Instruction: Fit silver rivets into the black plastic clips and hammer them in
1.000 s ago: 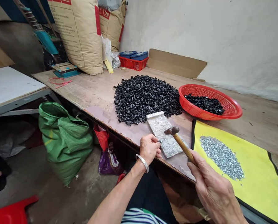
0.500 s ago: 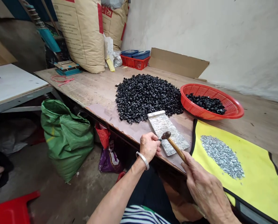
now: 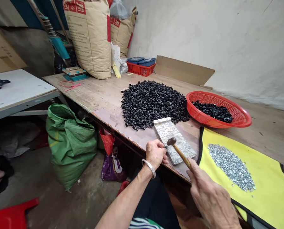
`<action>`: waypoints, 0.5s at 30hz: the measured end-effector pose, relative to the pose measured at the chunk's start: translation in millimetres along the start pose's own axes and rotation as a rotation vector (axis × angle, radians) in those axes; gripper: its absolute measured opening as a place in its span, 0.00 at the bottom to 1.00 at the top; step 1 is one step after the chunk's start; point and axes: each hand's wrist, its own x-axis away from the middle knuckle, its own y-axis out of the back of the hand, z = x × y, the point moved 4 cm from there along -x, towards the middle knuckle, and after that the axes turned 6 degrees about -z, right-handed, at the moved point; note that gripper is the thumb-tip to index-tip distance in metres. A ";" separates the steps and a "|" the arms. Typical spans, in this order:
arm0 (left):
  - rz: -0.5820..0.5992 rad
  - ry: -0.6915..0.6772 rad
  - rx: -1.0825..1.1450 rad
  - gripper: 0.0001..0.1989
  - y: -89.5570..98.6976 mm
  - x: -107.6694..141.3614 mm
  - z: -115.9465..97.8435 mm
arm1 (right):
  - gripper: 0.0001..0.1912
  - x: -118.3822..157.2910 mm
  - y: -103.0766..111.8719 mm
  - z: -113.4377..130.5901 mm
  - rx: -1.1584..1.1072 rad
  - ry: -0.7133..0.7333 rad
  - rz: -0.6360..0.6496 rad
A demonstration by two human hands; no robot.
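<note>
Hammer (image 3: 180, 153) head sits lower than in the earlier frame, now just beside the left fingertips. Left hand (image 3: 156, 154), silver bangle (image 3: 149, 168) on the wrist, pinches a small dark piece (image 3: 166, 147) at the near edge of a speckled stone slab (image 3: 167, 130). Right hand (image 3: 211, 203) closes around the wooden hammer handle, its head tilted toward that piece. Hands apart, though both work at the slab. Contact between hammer and piece cannot be confirmed; the piece is too small to make out clearly.

Slab lies on a wooden table (image 3: 103, 95). Just behind it sits a broad heap of black pieces (image 3: 153, 105). Beyond and right of the slab, a red plastic basket (image 3: 199, 117) holds a much smaller black lot (image 3: 212, 111). Right of the slab, a yellow mat (image 3: 270, 190) carries a long patch of silver pieces (image 3: 231, 167).

Count so far: the loose heap far outweighs the basketed lot, so much appears left in it.
</note>
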 end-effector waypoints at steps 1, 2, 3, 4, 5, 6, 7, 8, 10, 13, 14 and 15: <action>0.000 0.002 0.003 0.08 0.0 0.1 0.1 | 0.21 -1.5 6.2 -1.4 -0.044 -0.017 -0.041; 0.000 0.004 0.006 0.08 0.1 0.0 0.3 | 0.22 -2.9 13.0 -3.0 -0.087 -0.046 -0.090; 0.000 0.004 0.008 0.08 0.1 0.0 0.5 | 0.22 -3.8 19.2 -4.5 -0.117 -0.089 -0.140; 0.001 0.004 0.010 0.08 0.1 -0.1 0.6 | 0.24 -4.0 23.5 -5.4 -0.128 -0.135 -0.179; 0.001 0.004 0.011 0.08 0.0 -0.2 0.7 | 0.25 -3.6 25.0 -5.1 -0.127 -0.169 -0.196; 0.000 0.002 0.012 0.08 -0.1 -0.2 0.7 | 0.25 -3.0 23.4 -3.4 -0.114 -0.177 -0.184; 0.000 0.001 0.012 0.08 -0.3 -0.3 0.7 | 0.24 -2.2 19.2 -0.7 -0.089 -0.162 -0.142; -0.002 -0.001 0.012 0.08 -0.5 -0.2 0.5 | 0.23 -1.3 13.5 2.1 -0.060 -0.128 -0.082; -0.008 -0.005 0.013 0.09 -0.8 -0.1 -0.1 | 0.21 0.2 3.3 6.4 -0.022 -0.032 0.043; -0.011 -0.012 0.016 0.09 -1.0 0.2 -1.3 | 0.22 -0.5 8.1 3.4 -0.070 -0.037 -0.015; -0.009 -0.014 0.015 0.09 -1.0 0.3 -1.6 | 0.23 -1.2 12.9 1.2 -0.101 -0.080 -0.083; -0.008 -0.014 0.014 0.09 -1.0 0.4 -1.9 | 0.24 -1.4 17.2 -0.6 -0.119 -0.132 -0.153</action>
